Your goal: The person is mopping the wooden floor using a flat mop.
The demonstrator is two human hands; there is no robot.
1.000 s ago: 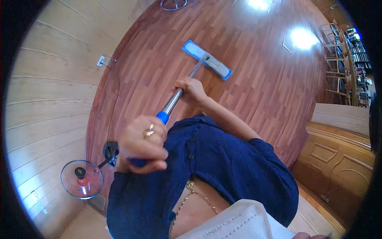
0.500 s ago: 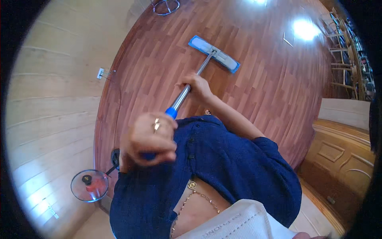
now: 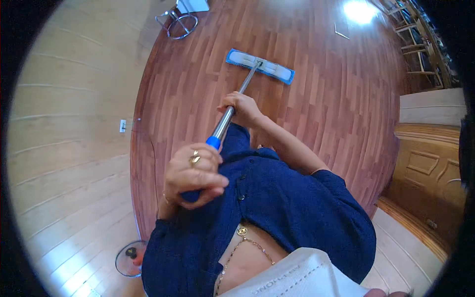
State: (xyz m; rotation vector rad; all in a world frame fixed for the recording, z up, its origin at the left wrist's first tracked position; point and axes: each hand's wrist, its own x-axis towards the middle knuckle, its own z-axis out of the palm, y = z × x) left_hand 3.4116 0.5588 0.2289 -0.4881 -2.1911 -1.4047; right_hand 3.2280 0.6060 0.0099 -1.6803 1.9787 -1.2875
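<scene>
A flat mop point(image 3: 225, 123) with a silver pole slants away from my body. Its wide head point(image 3: 277, 70), white on top and edged in blue, lies on the reddish wood floor ahead. My left hand point(image 3: 195, 173), with gold rings, is closed round the top of the handle, just above a blue collar point(image 3: 213, 142). Further down, my right hand point(image 3: 241, 108) wraps round the metal pole, its forearm reaching across from the right.
On the left, a pale wall carries a white socket point(image 3: 122, 125) with a cable below. A chrome stool base point(image 3: 183, 27) stands far left. Behind me at left is a round glass table point(image 3: 119, 265) holding a red bottle. Wooden cabinetry point(image 3: 420, 166) and a rack point(image 3: 420, 54) line the right.
I have moved forward: the socket and stool base sit lower in view, and a leg now shows beneath the pole. The mop head has swung slightly and lies more crosswise. Both grips are unchanged.
</scene>
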